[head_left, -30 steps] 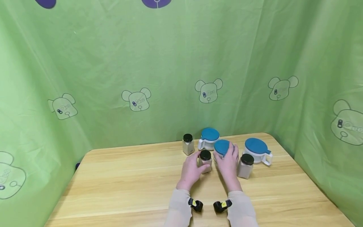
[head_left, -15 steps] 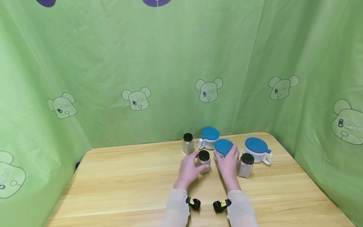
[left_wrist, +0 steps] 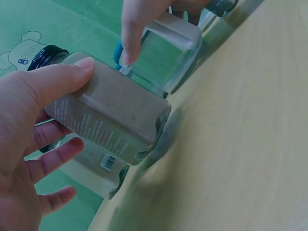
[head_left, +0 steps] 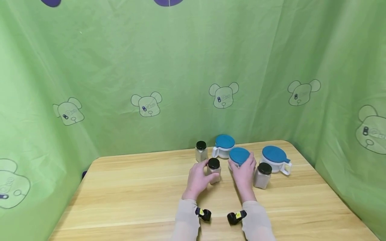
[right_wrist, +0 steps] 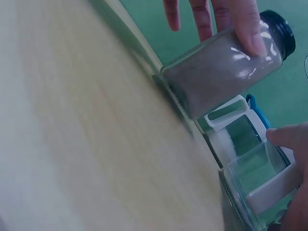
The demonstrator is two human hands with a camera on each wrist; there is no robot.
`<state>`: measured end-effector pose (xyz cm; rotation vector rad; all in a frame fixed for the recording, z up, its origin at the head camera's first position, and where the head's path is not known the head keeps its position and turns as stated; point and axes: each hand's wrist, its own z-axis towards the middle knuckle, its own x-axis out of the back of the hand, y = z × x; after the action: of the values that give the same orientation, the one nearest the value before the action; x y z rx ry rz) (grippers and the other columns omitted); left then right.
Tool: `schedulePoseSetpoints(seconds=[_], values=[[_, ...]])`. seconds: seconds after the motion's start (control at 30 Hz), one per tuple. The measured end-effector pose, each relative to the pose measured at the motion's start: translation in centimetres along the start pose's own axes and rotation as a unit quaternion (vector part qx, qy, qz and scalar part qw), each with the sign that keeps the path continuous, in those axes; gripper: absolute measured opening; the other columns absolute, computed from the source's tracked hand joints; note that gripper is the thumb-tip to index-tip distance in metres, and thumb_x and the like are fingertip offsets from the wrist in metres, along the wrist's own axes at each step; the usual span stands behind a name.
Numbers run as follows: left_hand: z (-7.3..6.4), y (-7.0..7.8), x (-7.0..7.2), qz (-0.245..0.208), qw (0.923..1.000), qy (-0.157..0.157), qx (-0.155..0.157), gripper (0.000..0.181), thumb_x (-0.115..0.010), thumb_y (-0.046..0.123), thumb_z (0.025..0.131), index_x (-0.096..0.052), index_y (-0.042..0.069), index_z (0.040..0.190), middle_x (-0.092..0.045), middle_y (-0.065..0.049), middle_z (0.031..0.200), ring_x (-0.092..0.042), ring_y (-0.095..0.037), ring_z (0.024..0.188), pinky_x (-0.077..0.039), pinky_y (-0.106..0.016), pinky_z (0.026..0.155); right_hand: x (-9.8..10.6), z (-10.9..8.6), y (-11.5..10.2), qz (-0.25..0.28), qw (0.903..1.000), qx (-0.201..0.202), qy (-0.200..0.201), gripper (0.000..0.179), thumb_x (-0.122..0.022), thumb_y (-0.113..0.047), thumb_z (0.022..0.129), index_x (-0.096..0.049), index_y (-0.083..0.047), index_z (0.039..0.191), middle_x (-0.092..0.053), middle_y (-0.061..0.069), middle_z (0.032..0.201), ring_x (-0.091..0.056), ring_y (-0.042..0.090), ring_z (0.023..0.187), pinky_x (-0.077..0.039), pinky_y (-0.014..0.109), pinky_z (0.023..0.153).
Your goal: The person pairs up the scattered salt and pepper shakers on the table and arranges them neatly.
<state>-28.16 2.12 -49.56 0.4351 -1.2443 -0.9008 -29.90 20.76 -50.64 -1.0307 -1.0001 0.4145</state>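
Observation:
My left hand [head_left: 196, 180] pinches a square glass spice jar [head_left: 214, 174] between thumb and fingers. This jar has a black lid and greyish-brown powder inside; in the left wrist view its base is close over the wooden table. My right hand [head_left: 243, 174] grips a clear seasoning pot [right_wrist: 260, 180] with a blue lid [head_left: 239, 155] and a white handle, which stands just right of the spice jar. Fingers cover part of the pot's side. Behind the left hand stands a second black-lidded jar [head_left: 201, 153].
Another blue-lidded pot [head_left: 224, 147] stands at the table's back edge. To the right are a wider blue-lidded pot [head_left: 274, 157] and a third black-lidded jar [head_left: 263, 177]. A green curtain [head_left: 181, 60] hangs behind the wooden table [head_left: 135, 194].
My left hand has moved a little to the left with the spice jar, widening the gap to the pot. My right hand stays at the blue-lidded pot, almost unmoved.

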Motion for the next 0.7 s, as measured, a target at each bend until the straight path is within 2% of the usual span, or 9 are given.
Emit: schedulePoseSetpoints(seconds=[0.2, 0.47, 0.7], values=[[0.05, 0.02, 0.39, -0.007, 0.9997, 0.021, -0.01, 0.066, -0.077, 0.046, 0.079, -0.058, 0.013, 0.133, -0.066, -0.006, 0.127, -0.06, -0.023, 0.115, -0.045, -0.044, 0.102, -0.17, 0.07, 0.09, -0.011, 0.9998, 0.013, 0.013, 0.106, -0.076, -0.036, 0.082, -0.007, -0.002, 0.155, -0.021, 0.031, 0.153, -0.025, 0.049, 0.141, -0.025, 0.063, 0.115], [-0.01, 0.02, 0.87, 0.02, 0.9978, 0.048, -0.041, 0.063, -0.078, 0.047, 0.078, -0.061, 0.013, 0.128, -0.07, -0.004, 0.12, -0.062, -0.02, 0.109, -0.046, -0.042, 0.1, -0.4, 0.04, 0.32, -0.02, 0.9992, 0.022, 0.028, 0.106, -0.079, -0.038, 0.079, -0.015, 0.001, 0.153, -0.027, 0.031, 0.15, -0.028, 0.049, 0.139, -0.027, 0.064, 0.114], [-0.05, -0.17, 0.85, 0.03, 0.9966, 0.057, -0.051, 0.062, -0.077, 0.048, 0.077, -0.062, 0.014, 0.127, -0.071, -0.002, 0.118, -0.062, -0.018, 0.107, -0.046, -0.042, 0.1, -0.39, -0.23, 0.2, -0.018, 0.9986, 0.031, 0.038, 0.104, -0.081, -0.038, 0.077, -0.02, 0.003, 0.151, -0.031, 0.031, 0.148, -0.032, 0.048, 0.137, -0.028, 0.064, 0.113]])
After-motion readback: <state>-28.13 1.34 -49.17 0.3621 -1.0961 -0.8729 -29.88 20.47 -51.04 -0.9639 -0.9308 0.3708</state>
